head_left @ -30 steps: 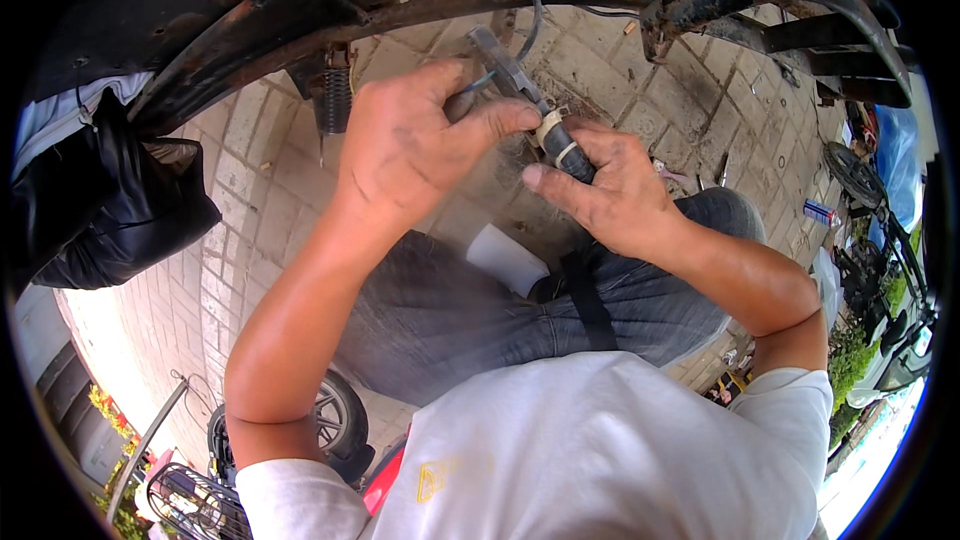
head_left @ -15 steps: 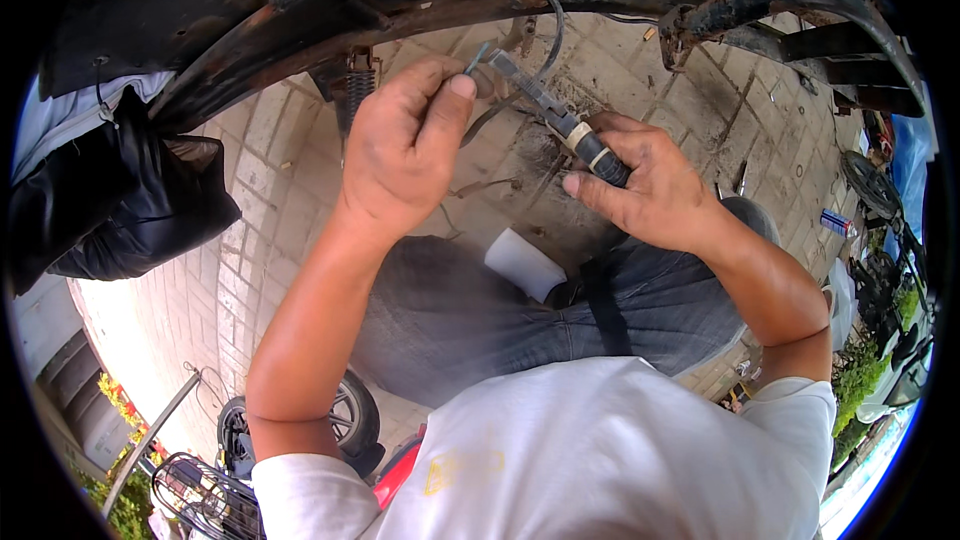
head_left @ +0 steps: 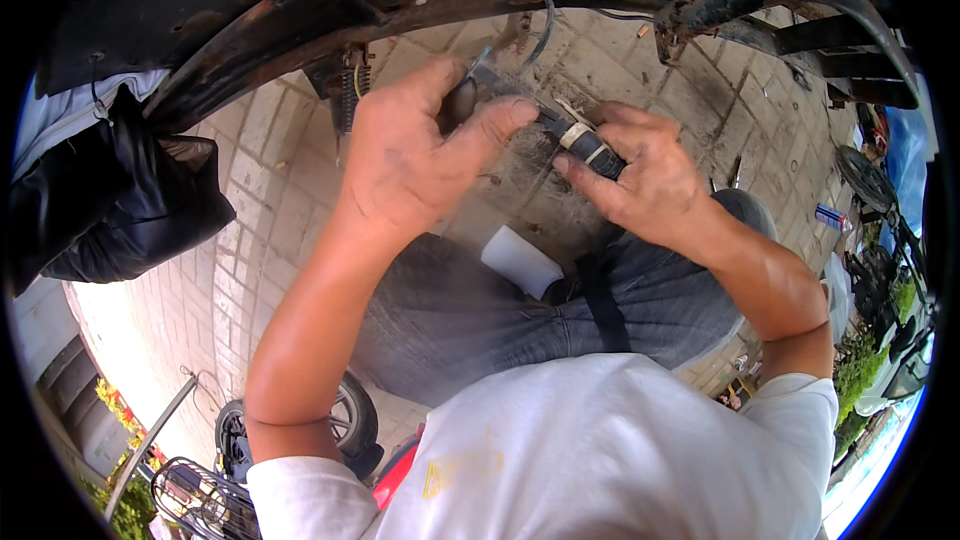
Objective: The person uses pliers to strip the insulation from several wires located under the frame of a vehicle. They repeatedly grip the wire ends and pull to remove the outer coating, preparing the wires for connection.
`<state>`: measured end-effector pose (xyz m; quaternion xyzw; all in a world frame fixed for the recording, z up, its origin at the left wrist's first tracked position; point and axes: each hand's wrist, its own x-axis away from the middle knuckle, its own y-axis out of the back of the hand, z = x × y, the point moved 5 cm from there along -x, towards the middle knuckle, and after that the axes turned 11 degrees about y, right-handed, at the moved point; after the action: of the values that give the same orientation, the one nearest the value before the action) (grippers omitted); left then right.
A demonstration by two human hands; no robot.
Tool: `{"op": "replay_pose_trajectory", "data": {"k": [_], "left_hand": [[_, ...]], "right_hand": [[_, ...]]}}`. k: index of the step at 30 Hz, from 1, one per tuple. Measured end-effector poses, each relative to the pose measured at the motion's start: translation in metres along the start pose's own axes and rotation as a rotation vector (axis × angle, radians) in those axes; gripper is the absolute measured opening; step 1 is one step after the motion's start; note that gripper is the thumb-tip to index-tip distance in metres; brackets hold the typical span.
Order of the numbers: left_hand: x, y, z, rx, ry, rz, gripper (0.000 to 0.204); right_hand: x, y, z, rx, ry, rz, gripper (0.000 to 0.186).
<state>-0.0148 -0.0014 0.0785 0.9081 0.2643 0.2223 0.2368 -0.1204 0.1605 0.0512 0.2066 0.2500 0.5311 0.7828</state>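
Note:
My right hand (head_left: 645, 170) is wrapped round the black-and-cream taped handle of a welding electrode holder (head_left: 592, 148). Its grey head points up and left toward my other hand, and a pale lever shows beside my right fingers. Curled at the head end is my left hand (head_left: 415, 145), its thumb stretched along the head. A thin bluish welding rod (head_left: 487, 53) pokes out past the left fingers; most of it is hidden by the hand and blur. Whether the rod sits in the holder's jaws I cannot tell.
A rusty dark metal frame (head_left: 420, 15) arches across the top, with a coil spring (head_left: 350, 90) under it and a dark cable (head_left: 545, 30) hanging down. A white roll-shaped piece (head_left: 522, 262) lies by my knees. Black leather-like material (head_left: 140, 200) hangs at left. A blue can (head_left: 830, 217) lies right.
My left hand has moved right, bringing the rod against the holder's head, with its thumb now over it. The pale lever stands out from the holder. My right hand has shifted slightly left.

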Motion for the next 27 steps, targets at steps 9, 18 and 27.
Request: {"op": "replay_pose_trajectory", "data": {"k": [9, 18, 27], "left_hand": [[-0.013, -0.006, 0.012, 0.081, -0.014, -0.086, 0.053], [-0.006, -0.005, 0.010, 0.130, 0.019, 0.044, 0.043], [-0.010, -0.003, 0.003, 0.020, 0.034, -0.148, 0.055]], "right_hand": [[0.002, -0.013, 0.005, -0.206, -0.205, 0.072, 0.018], [0.000, -0.010, -0.001, -0.053, 0.021, 0.000, 0.020], [0.002, -0.015, 0.006, -0.163, -0.124, -0.076, 0.024]]}}
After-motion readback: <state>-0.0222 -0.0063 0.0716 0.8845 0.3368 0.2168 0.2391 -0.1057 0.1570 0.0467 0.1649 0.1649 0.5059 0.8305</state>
